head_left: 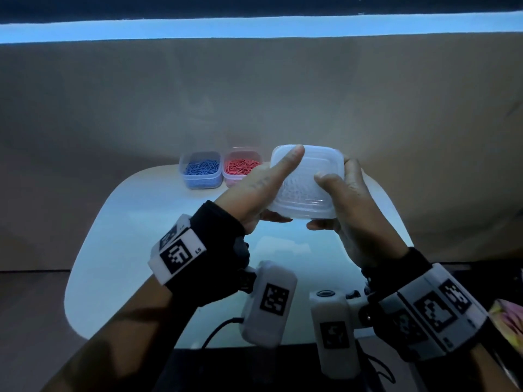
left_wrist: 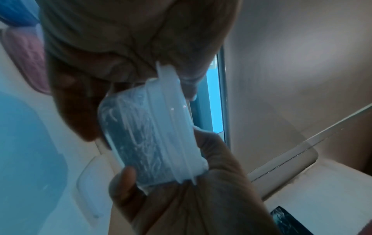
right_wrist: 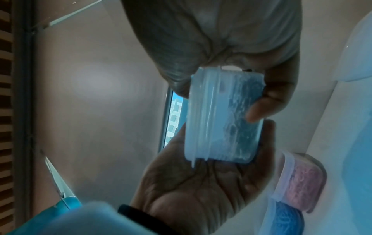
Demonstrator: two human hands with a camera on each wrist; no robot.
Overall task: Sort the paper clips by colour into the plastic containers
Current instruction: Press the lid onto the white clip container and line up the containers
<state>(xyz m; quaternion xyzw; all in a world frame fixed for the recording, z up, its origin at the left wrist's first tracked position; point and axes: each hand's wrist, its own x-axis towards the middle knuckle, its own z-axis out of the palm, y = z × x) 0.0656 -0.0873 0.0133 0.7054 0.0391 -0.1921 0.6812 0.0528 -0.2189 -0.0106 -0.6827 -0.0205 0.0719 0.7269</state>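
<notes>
A clear lidded container of white paper clips is held tilted above the white table by both hands. My left hand grips its left side, thumb lying across the lid and fingers underneath. My right hand grips the right side, thumb on the lid. Both wrist views show the container side-on, lid seated. At the table's far edge stand two open tubs side by side: one with blue clips and, to its right, one with red clips.
A beige wall rises right behind the tubs. A black cable runs along the table's near edge below my wrists. Something colourful shows at the right border. Bare tabletop lies under and left of my hands.
</notes>
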